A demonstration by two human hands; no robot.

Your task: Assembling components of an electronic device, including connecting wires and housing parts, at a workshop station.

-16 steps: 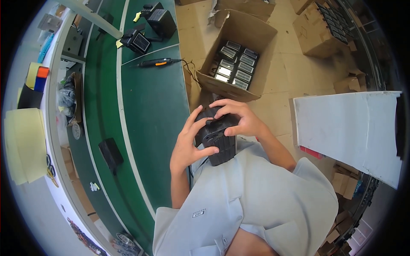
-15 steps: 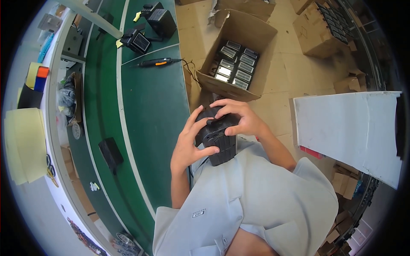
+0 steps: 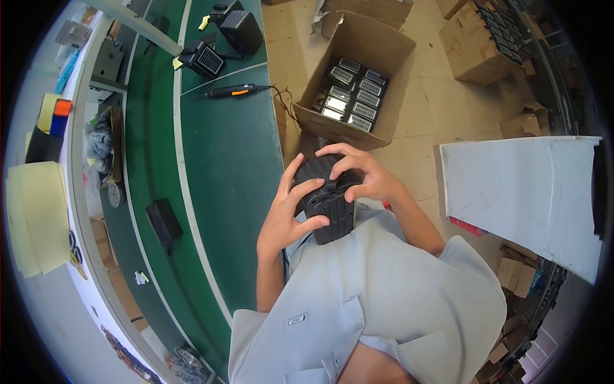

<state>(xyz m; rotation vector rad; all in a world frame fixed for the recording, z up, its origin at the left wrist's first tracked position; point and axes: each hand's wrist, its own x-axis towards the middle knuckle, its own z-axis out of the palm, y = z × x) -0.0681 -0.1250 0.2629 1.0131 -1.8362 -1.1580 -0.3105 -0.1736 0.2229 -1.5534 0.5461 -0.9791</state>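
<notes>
Both my hands hold a black ribbed plastic device (image 3: 329, 205) close to my chest, just right of the green conveyor belt (image 3: 230, 160). My left hand (image 3: 288, 208) grips its left side, with fingers spread over the top and the thumb on the front. My right hand (image 3: 364, 176) wraps over its upper right end, fingertips pressing on the ribbed face. The lower end of the device rests against my grey shirt.
An open cardboard box (image 3: 358, 77) with several black panel units stands on the floor ahead. On the belt lie an electric screwdriver (image 3: 233, 91), a black unit (image 3: 164, 221) and more black devices (image 3: 220, 38) farther off. A white board (image 3: 518, 192) stands at right, and cartons at upper right.
The hands and device stay at the same spot near my chest. My fingers have shifted slightly on the device.
</notes>
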